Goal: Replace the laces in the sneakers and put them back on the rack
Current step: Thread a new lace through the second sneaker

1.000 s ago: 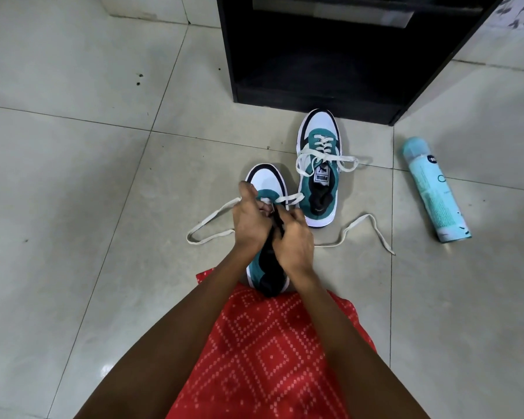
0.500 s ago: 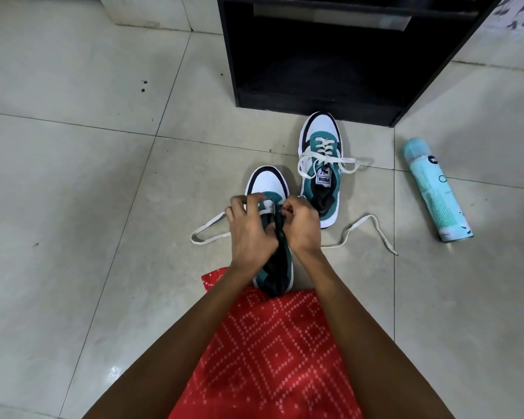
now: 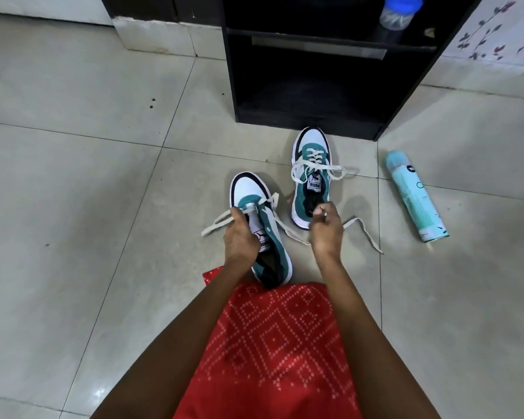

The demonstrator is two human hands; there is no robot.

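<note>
Red cloth [image 3: 273, 343] is covering the lap at the near edge, and the near sneaker [image 3: 247, 189] is lying with its heel at the cloth's edge, toe pointing toward the rack. The left hand [image 3: 241, 237] is gripping the lace [image 3: 217, 222] at the lowest eyelets, fingers curled round it, with a slack loop trailing left across the floor [image 3: 88, 207]. The right hand [image 3: 325, 228] is hovering just right of this sneaker, fingers curled toward the thumb. The lace's other run is passing beneath it and ending on the tile beyond. Whether the hand is pinching that run cannot be told.

Step in hand, as judged: lacing the near sneaker, at an early stage, since only the lowest eyelets are carrying lace and the tongue is lying exposed. The next move is calling for evening the two runs, then feeding each tip through the next eyelet pair. The right tip is lying well out on the tile and is needing to be gathered first.

Beyond, the far sneaker [image 3: 312, 167] is standing laced, its ends looped loosely, just in front of the rack [image 3: 315, 86]. A can [image 3: 415, 195] is lying on its side to the right, apart from both sneakers. A bottle [image 3: 398, 12] is standing on an upper shelf. Nothing is blocking the way to the rack's lower opening, though the loose lace ends are likely to snag.
</note>
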